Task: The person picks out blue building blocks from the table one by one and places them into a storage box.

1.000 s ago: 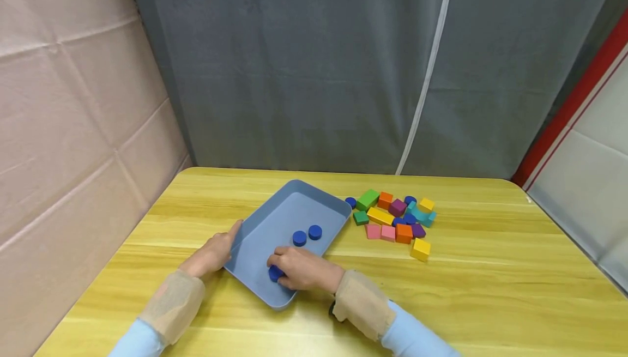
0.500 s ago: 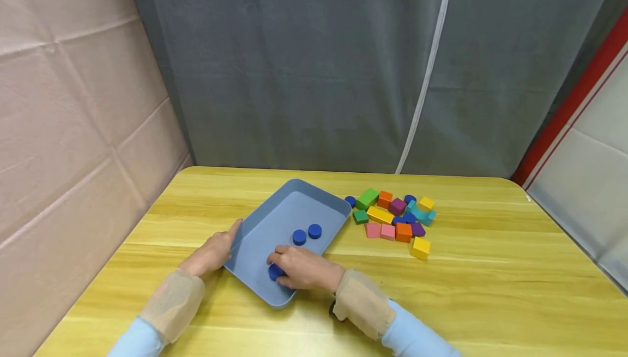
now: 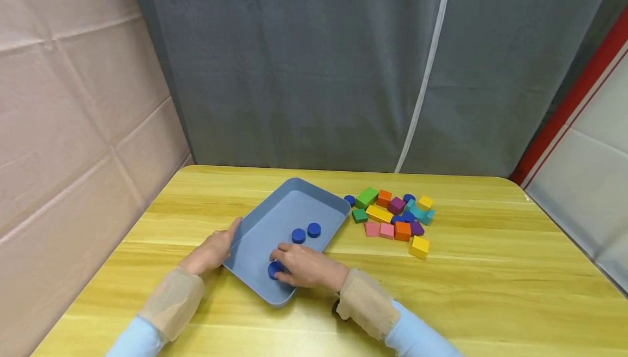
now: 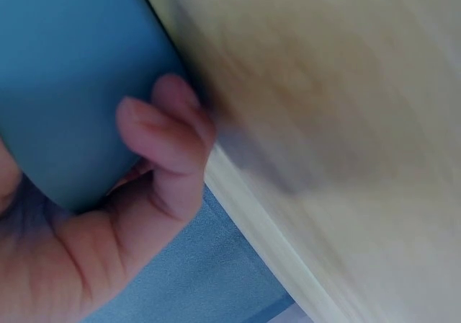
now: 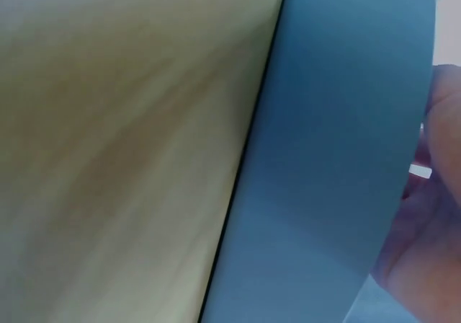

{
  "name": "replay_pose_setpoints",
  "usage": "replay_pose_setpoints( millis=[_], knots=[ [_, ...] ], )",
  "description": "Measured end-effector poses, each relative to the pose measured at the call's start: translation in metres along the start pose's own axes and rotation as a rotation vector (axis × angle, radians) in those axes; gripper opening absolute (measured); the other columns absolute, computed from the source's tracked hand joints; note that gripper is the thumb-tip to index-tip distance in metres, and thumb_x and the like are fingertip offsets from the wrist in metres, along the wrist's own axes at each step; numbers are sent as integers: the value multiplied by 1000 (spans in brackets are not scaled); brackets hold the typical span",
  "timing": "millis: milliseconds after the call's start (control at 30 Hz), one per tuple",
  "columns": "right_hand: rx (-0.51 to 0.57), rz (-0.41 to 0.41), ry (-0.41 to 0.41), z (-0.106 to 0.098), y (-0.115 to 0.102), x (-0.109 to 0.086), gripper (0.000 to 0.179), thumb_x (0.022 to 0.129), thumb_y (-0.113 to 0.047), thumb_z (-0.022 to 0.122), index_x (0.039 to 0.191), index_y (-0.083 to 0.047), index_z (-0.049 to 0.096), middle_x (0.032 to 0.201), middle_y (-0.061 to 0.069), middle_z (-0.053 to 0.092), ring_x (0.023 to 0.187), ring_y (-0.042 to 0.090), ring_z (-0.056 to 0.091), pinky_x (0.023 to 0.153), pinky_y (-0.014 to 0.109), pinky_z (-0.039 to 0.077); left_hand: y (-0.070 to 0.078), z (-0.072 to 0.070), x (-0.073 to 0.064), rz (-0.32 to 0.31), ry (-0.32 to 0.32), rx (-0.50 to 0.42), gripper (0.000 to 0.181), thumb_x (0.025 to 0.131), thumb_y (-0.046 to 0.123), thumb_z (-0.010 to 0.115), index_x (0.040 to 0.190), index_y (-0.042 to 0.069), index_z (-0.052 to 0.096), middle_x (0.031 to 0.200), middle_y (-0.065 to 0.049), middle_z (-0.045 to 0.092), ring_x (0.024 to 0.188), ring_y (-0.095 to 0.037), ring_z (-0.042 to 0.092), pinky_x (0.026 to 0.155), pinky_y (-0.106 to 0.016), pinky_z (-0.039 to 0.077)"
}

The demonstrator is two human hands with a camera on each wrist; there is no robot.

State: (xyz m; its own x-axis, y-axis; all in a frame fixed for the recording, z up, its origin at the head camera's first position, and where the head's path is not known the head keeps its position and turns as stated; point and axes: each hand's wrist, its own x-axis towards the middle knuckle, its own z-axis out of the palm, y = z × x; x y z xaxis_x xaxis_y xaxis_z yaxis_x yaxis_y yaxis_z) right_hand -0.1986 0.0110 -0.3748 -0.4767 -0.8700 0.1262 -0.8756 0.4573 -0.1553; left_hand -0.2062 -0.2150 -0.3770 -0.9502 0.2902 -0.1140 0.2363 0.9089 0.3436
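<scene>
In the head view, my left hand (image 3: 212,250) grips the left wall of a blue-grey tray (image 3: 260,226). The left wrist view shows its curled fingers (image 4: 162,139) against the tray's outer side. My right hand (image 3: 306,266) reaches over the tray's near right rim. Its thumb and fingertips are spread at the right and far edges of a blue round block (image 3: 275,271) lying on the tray floor. Two more blue round blocks, one (image 3: 298,235) beside the other (image 3: 314,230), lie farther back in the tray. In the right wrist view, the tray wall hides most of the right hand's fingers.
To the tray's right, loose wooden blocks lie on the table (image 3: 490,270): a green block (image 3: 366,198), a yellow bar (image 3: 379,214), a turquoise arch (image 3: 420,213), a yellow cube (image 3: 419,247) and several others. A grey curtain (image 3: 294,73) hangs behind the table.
My right hand has shifted slightly right and away from the near blue round block, which stays in place and shows more fully. My left hand and the tray have not moved.
</scene>
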Motion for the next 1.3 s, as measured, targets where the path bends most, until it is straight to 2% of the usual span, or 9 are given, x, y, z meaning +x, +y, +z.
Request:
replay_pose_setpoints(
  millis=[467, 633, 767, 933, 1133, 1300],
  knots=[
    [43, 24, 47, -13, 7, -8, 21, 82, -17, 61, 101, -6, 63, 92, 3, 60, 75, 4, 54, 63, 6, 42, -2, 3, 0, 8, 8, -10, 69, 74, -15, 50, 135, -11, 17, 108, -35, 52, 102, -43, 50, 88, -52, 39],
    [61, 20, 88, -16, 12, -14, 17, 82, -14, 61, 97, -6, 63, 90, 3, 60, 74, 6, 56, 62, 7, 42, -1, 2, 0, 1, -1, -12, 70, 74, -15, 50, 135, -11, 16, 108, -34, 52, 102, -43, 50, 89, -52, 39],
    [105, 45, 117, -17, 17, -18, 15, 81, -12, 62, 94, -6, 63, 88, 2, 60, 72, 8, 56, 61, 7, 42, 1, 0, 0, 3, -1, 5, 70, 74, -14, 51, 135, -11, 17, 103, -33, 54, 99, -42, 52, 86, -51, 41],
    [157, 95, 133, -21, 23, -26, 15, 82, -13, 61, 95, -5, 63, 89, 3, 60, 74, 10, 57, 64, 9, 44, 2, -2, -1, -1, -2, -11, 69, 73, -15, 50, 135, -11, 18, 106, -34, 52, 101, -44, 50, 88, -52, 39],
    [193, 109, 182, -25, 32, -33, 14, 82, -13, 61, 92, -3, 63, 84, 4, 59, 74, 14, 57, 66, 15, 47, 1, -1, -1, 24, 22, -8, 69, 71, -15, 52, 133, -12, 20, 103, -35, 53, 98, -42, 52, 86, -51, 41],
    [197, 118, 217, -28, 40, -41, 13, 82, -12, 61, 91, -3, 63, 83, 4, 60, 72, 16, 57, 66, 20, 50, 1, -1, -1, 1, -2, -28, 70, 74, -15, 50, 135, -11, 17, 110, -36, 49, 105, -44, 48, 90, -53, 38]
  ],
)
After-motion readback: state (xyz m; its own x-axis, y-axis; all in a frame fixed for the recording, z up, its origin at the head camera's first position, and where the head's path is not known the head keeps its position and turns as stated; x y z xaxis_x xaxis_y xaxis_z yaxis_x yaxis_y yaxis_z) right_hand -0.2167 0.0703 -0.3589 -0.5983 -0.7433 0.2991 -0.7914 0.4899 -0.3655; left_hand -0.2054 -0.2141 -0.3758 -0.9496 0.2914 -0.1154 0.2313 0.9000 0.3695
